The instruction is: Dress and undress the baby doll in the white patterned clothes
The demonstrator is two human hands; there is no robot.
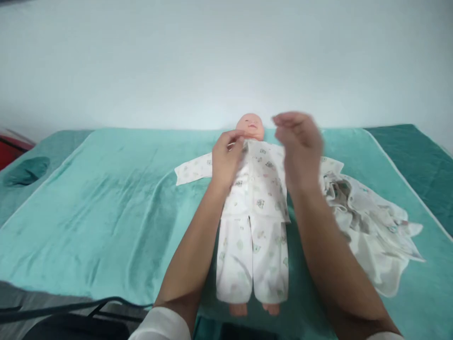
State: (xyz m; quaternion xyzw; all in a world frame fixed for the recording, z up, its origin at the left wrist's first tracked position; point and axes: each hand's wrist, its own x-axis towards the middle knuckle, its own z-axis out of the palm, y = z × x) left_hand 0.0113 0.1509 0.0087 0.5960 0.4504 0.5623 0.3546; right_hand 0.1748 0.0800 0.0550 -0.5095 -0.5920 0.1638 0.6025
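Observation:
A baby doll [250,123] lies on its back, head toward the wall, in a white printed shirt [264,184] and matching trousers [235,259]. Its bare feet stick out at the trouser hems. At the collar, just below the doll's chin, my left hand [228,153] is closed with thumb and fingers on the shirt's edge. My right hand [300,146], smeared by motion, is raised over the doll's other shoulder. Its fingers are bent and a gap shows to the thumb, with nothing visible between them. My right hand and forearm partly hide one sleeve.
A crumpled pile of white printed cloth [368,226] lies right of the doll. Under everything spreads a light green blanket [106,203] over a darker green cover [417,160] with a hole at left. A white wall [226,61] stands behind; a dark cable [71,309] runs along the lower left.

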